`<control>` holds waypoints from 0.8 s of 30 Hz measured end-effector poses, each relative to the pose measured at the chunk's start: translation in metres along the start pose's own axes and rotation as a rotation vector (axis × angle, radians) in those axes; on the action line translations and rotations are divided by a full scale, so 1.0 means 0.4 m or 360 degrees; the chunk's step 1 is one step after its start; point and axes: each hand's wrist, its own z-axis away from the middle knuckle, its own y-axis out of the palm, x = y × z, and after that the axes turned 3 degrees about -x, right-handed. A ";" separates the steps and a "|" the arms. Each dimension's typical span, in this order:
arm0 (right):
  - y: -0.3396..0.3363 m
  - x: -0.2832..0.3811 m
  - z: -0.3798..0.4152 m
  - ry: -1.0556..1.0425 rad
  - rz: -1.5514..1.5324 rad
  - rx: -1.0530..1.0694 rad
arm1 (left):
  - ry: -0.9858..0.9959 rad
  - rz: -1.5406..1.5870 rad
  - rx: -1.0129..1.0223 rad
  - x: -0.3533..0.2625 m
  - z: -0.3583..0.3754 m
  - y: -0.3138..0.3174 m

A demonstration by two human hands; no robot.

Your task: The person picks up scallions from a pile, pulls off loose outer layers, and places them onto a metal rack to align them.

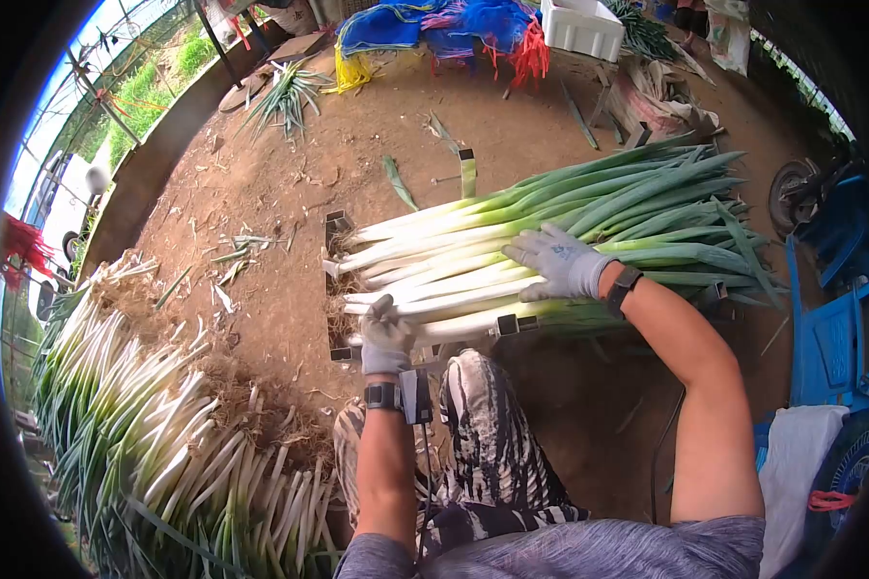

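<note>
Across the metal rack (468,179), the leeks (550,207) lie lengthwise, roots (339,317) at one end of it; nearer to this end is the left hand (386,338), its grip curled, on what I cannot tell, while the right hand (558,265) rests open over their middle

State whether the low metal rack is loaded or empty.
Loaded: long green onions lie across the rack, between its upright posts.

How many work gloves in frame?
2: one on the left hand, by the white ends of the stacked green onions; one on the right hand, spread over the stack's middle. Others could be hidden in the background clutter.
</note>
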 end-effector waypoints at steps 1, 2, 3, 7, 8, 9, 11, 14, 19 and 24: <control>0.002 0.007 -0.009 -0.0075 0.0108 -0.0107 | -0.0108 0.0303 -0.0055 0.027 -0.003 -0.013; 0.009 0.030 0.004 -0.0135 0.0191 -0.0194 | -0.0084 -0.0067 0.0046 0.000 -0.001 -0.038; 0.009 0.051 0.013 -0.0125 0.0186 -0.0093 | -0.0057 -0.0426 0.0153 -0.034 -0.002 -0.068; -0.065 0.104 -0.054 -0.0074 0.0211 0.0140 | -0.0279 0.0579 0.0244 0.076 -0.042 -0.153; -0.068 0.113 -0.062 -0.0045 0.0208 0.0177 | -0.0493 0.0654 0.0158 0.038 -0.034 -0.151; -0.066 0.120 -0.070 -0.0019 0.0207 0.0213 | -0.0705 0.0728 0.0067 -0.057 -0.016 -0.130; -0.046 0.112 -0.064 -0.0055 0.0241 0.0112 | -0.1125 0.0881 -0.0130 -0.202 0.022 -0.090; -0.003 0.078 -0.062 -0.0085 0.0175 0.0109 | -0.0303 -0.0173 -0.0001 -0.255 0.054 -0.084; -0.080 0.074 -0.048 -0.0032 0.0049 0.0304 | 0.0972 -0.2104 0.0205 -0.218 -0.001 -0.090; -0.125 0.044 0.001 0.0032 0.0104 0.0392 | 0.0666 -0.2048 0.0368 -0.090 0.029 -0.057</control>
